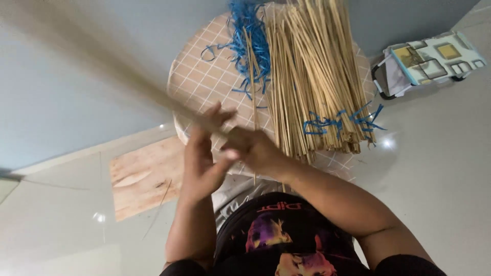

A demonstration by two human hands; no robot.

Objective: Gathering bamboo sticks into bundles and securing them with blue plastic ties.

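Both hands, left hand (202,158) and right hand (253,148), grip clamped on a long, pale, motion-blurred stick (107,66).

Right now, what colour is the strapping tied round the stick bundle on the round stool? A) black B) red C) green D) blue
D: the blue strapping wraps the bundle of pale sticks lying on the round stool, with more loose blue strips beside it.

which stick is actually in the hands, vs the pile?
The long blurred stick, running up-left from both hands. The other sticks lie bundled on the round checked board with blue ties.
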